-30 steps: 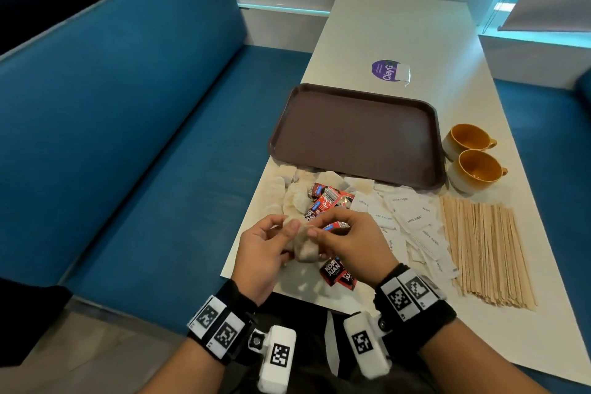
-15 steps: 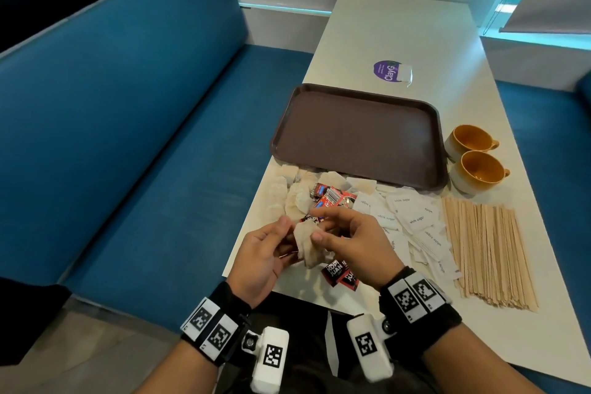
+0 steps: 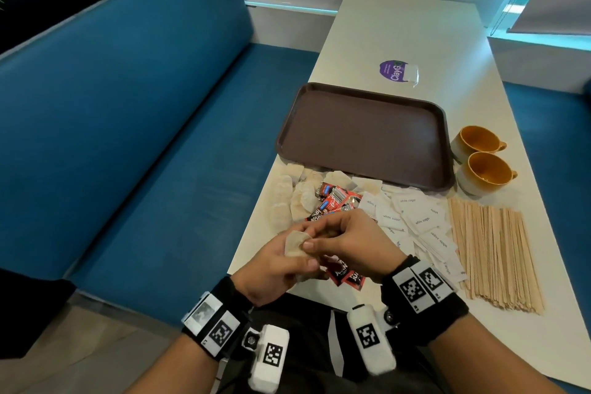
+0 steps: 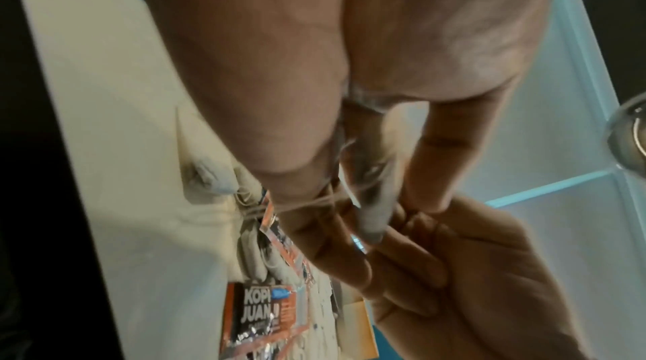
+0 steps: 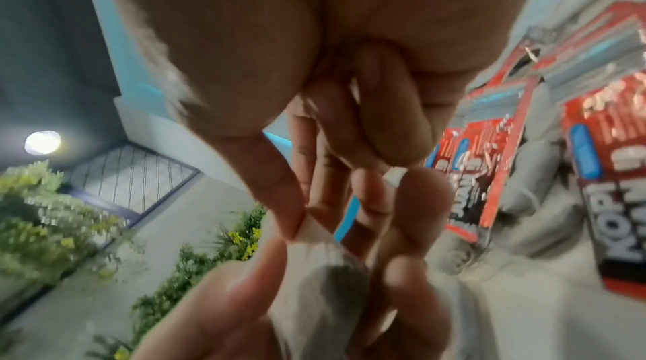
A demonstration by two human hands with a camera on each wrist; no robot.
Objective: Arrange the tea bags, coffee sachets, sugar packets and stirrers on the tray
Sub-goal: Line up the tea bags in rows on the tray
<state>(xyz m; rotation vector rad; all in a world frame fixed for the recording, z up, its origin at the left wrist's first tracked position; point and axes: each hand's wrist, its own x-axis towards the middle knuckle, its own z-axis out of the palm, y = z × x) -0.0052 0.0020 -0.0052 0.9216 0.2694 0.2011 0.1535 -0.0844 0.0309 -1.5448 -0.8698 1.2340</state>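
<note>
My left hand [image 3: 287, 261] holds a pale tea bag [image 3: 295, 245] above the table's near edge. My right hand [image 3: 311, 238] pinches the bag's top edge between thumb and finger. The right wrist view shows that pinch on the tea bag [image 5: 328, 263]. In the left wrist view, the tea bag [image 4: 370, 200] sits between the left fingers with its string across them. The brown tray [image 3: 364, 134] lies bare beyond the hands. In front of it lie several tea bags [image 3: 284, 198], red coffee sachets [image 3: 335, 201], white sugar packets [image 3: 412, 217] and wooden stirrers [image 3: 492, 249].
Two orange cups [image 3: 479, 157] stand right of the tray. A purple sticker [image 3: 395, 70] lies on the table behind the tray. One coffee sachet [image 3: 347, 277] lies under my hands near the front edge. A blue bench [image 3: 144, 137] runs along the left.
The tea bag has come up from the table between both hands. My left hand has moved right under it, and my right thumb and finger now pinch its top edge.
</note>
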